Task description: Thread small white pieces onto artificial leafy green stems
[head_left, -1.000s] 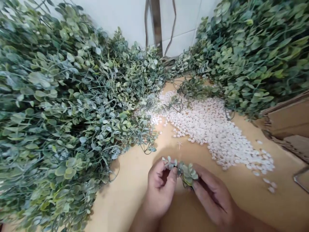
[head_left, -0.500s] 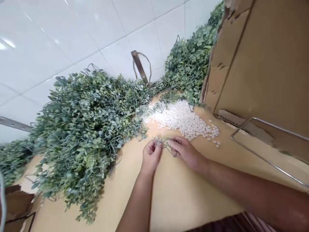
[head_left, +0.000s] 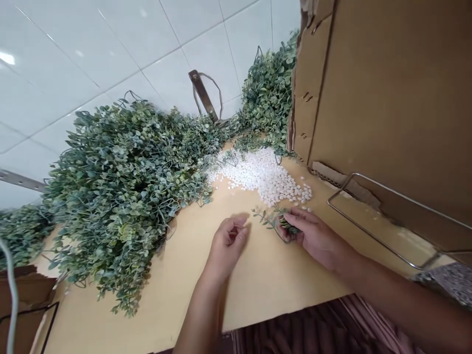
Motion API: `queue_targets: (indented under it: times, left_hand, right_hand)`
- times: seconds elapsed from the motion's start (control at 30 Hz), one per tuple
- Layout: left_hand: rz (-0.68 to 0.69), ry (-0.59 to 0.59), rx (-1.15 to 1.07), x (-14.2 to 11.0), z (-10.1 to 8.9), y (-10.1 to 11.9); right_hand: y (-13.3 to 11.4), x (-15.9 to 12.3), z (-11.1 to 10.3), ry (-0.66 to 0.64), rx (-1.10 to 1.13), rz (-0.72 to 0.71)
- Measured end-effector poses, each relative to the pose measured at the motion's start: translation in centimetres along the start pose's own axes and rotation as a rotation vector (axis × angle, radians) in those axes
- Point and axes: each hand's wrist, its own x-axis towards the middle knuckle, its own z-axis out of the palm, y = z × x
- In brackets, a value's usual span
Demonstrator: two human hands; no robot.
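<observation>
My right hand (head_left: 313,236) is closed around a green artificial leaf sprig (head_left: 268,220), whose thin leafy stems stick out to the left of the fingers. My left hand (head_left: 229,241) hovers over the tabletop a short way to the left, fingers loosely curled with a gap between thumb and forefinger, and nothing visible in it. Just beyond both hands lies a spread of small white bead-like pieces (head_left: 263,177). A large heap of artificial greenery (head_left: 136,172) rises at the left of my hands.
An upright cardboard box (head_left: 383,93) stands at the right, with a bent metal wire frame (head_left: 376,233) before it. More greenery (head_left: 271,88) sits behind the beads. A brown metal bracket (head_left: 203,96) leans near the white tiled wall (head_left: 140,39). The tan tabletop (head_left: 184,280) ends near my lap.
My hands have come apart. The right hand has drawn the sprig away to the right, while the left hand has let go of it. The view has shifted slightly.
</observation>
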Motion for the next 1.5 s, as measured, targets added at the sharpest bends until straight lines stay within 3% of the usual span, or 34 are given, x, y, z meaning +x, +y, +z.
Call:
queue_targets:
  times: [0.1,0.23,0.33,0.47,0.67,0.83,1.0,1.1,1.2,1.3,1.5]
  left_hand:
    - [0.045,0.061,0.150,2.2,0.2,0.6]
    - [0.166,0.051,0.350,5.3,1.7,1.4]
    - [0.178,0.023,0.452,6.8,3.1,1.6]
    - [0.107,-0.070,0.592,7.3,4.1,1.6]
    - [0.142,-0.059,0.605,7.1,4.7,1.5]
    - [0.192,-0.066,0.455,7.1,5.1,1.0]
    - [-0.085,-0.042,-0.095,5.9,4.2,1.3]
    - [-0.130,0.052,-0.285,4.1,3.2,2.0]
    - [-0.140,0.126,-0.316,2.4,2.7,2.5]
    - [-0.135,0.121,-0.300,1.4,2.8,2.7]
    - [-0.115,-0.041,-0.247,0.9,3.4,2.4]
  right_hand:
    - [0.0,0.3,0.0,-0.004,-0.026,-0.004]
    - [-0.1,0.9,0.2,0.060,-0.112,-0.016]
    - [-0.2,1.3,0.1,0.071,-0.219,-0.061]
    - [0.0,1.5,-0.3,0.034,-0.324,-0.105]
    - [0.1,1.3,-0.5,0.078,-0.448,-0.193]
    - [0.0,1.1,-0.4,0.106,-0.481,-0.218]
    - [0.0,1.1,-0.2,0.140,-0.482,-0.228]
    - [-0.1,0.9,0.0,0.107,-0.495,-0.225]
    - [0.1,0.7,0.1,0.070,-0.531,-0.215]
    - [0.4,0.6,0.1,0.039,-0.548,-0.195]
    - [0.5,0.6,0.4,0.020,-0.516,-0.235]
